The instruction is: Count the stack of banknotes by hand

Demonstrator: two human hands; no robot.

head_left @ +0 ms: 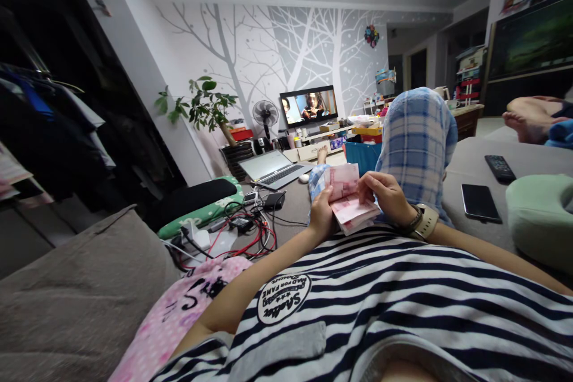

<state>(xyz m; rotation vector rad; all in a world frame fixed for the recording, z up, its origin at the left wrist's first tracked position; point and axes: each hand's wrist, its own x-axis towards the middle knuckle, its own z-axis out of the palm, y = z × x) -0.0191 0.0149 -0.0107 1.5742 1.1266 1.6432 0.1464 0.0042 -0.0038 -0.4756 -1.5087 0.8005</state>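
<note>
A stack of pinkish-red banknotes (353, 215) lies in front of my striped shirt, its upper notes bent up and away. My left hand (321, 212) grips the stack along its left side, thumb on top. On the right, my right hand (388, 196) has its fingers curled in at the notes' right edge, touching the raised one; the fingertips are partly blurred. A watch with a pale strap (426, 222) and a dark bracelet are on my right wrist. My raised knee in blue plaid cloth (414, 149) stands just behind the right hand.
An open laptop (280, 170) and a white mouse (304, 179) sit ahead on the left, near tangled cables (255, 227). At right lie a phone (480, 202), a remote (499, 168) and a green neck pillow (541, 215). Another person's bare foot (517, 122) shows at far right.
</note>
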